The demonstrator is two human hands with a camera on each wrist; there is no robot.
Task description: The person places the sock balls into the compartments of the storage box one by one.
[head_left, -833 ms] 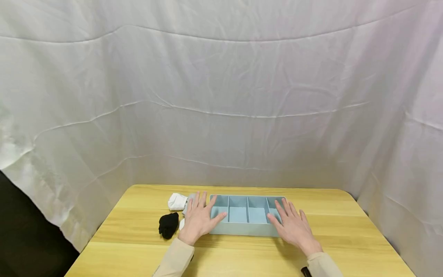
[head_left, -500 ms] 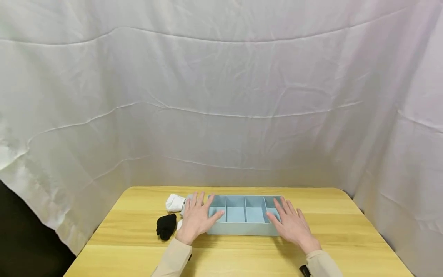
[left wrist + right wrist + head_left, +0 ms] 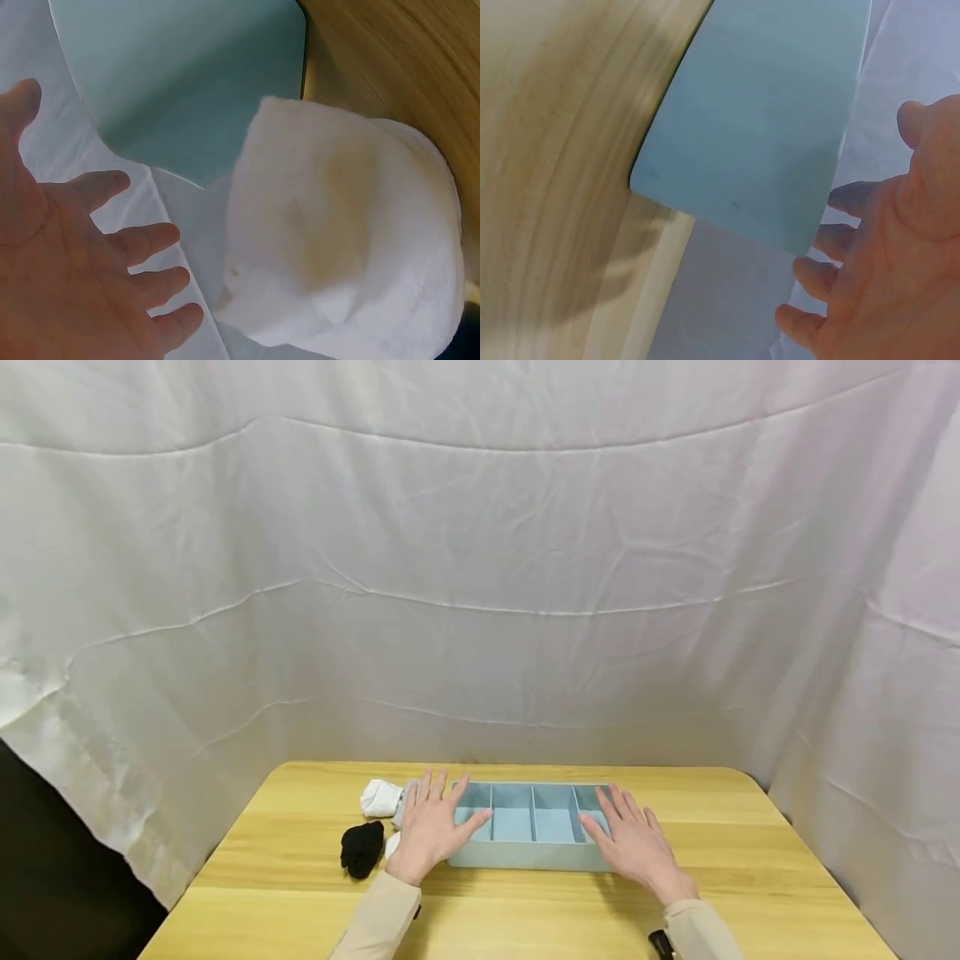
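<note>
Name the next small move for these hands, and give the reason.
Probably the left hand should reach for the white sock just beyond it. Both it and the right hand are open at the ends of the blue divided tray, whose compartments look empty, while the black sock also lies outside.

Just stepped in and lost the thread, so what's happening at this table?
A person sits at a wooden table with both hands flat and fingers spread at the two ends of a light blue divided tray. The left hand is at its left end, the right hand at its right end. All the tray's compartments that show look empty. Left of the tray lie a rolled white sock and a black sock, neither of them being held.
</note>
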